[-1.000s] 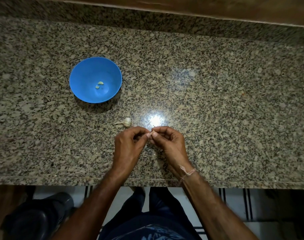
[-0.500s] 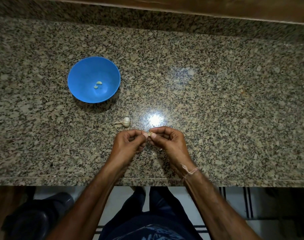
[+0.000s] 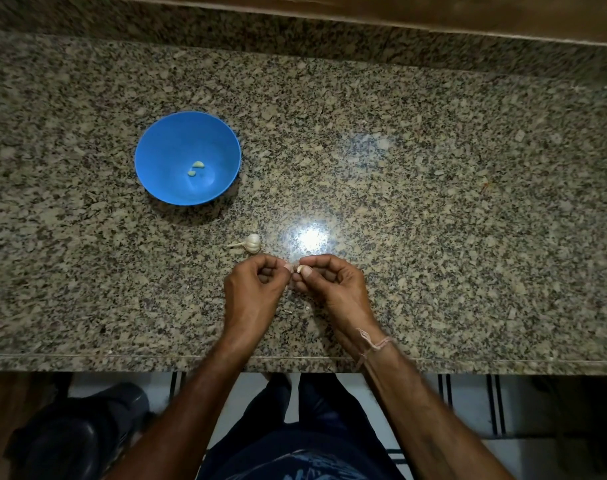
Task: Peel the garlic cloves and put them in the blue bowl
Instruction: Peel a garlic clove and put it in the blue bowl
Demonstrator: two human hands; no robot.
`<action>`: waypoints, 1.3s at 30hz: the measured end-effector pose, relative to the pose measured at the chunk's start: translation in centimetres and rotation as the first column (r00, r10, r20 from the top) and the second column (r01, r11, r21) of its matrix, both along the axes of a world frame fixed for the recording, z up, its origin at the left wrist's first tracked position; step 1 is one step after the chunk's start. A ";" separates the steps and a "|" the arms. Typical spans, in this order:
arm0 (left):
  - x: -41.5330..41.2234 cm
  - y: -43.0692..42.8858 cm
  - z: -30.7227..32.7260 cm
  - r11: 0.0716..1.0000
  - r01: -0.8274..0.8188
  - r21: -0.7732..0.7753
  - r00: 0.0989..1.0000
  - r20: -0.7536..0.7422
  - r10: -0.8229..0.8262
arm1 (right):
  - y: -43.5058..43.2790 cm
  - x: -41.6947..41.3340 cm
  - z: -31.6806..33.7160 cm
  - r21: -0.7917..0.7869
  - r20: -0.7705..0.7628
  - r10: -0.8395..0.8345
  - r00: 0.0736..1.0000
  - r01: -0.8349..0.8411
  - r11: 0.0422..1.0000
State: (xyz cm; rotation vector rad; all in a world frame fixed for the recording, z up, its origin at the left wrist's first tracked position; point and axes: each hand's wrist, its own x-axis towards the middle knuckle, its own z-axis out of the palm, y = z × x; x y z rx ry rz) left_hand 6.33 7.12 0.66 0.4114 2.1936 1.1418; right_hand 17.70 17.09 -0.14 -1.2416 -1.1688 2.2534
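Observation:
Over the granite counter's front half, my left hand [image 3: 252, 291] and my right hand [image 3: 333, 287] meet fingertip to fingertip and pinch one small pale garlic clove [image 3: 298, 268] between them. The clove is mostly hidden by my thumbs. Just beyond my left hand lies a partial garlic bulb [image 3: 252, 242] with its stalk pointing left. A blue bowl [image 3: 156, 147] stands further back to the left, and two peeled cloves [image 3: 195, 168] lie in its bottom.
The speckled granite counter [image 3: 433, 202] runs wide to the right, with a bright light glare near the bulb. A small scrap of garlic skin [image 3: 308, 308] lies under my right hand. The counter's front edge is just below my wrists.
My hands have stayed in the same spot, still working the clove between the fingertips. The bowl and the bulb have not moved.

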 end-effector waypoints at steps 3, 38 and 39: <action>0.1 0.0 0.0 0.999 0.014 -0.034 0.999 -0.047 -0.015 | 0.2 0.1 -0.1 0.013 0.017 -0.031 0.999 0.031 0.999; -0.1 0.2 0.6 0.996 0.065 0.063 0.996 0.061 -0.068 | 0.1 -0.1 -0.3 0.085 0.018 -0.031 0.999 0.030 0.996; -0.1 0.1 0.7 0.995 0.069 0.075 0.996 0.059 -0.074 | 0.2 -0.1 -0.3 0.120 0.026 -0.009 1.000 0.006 0.993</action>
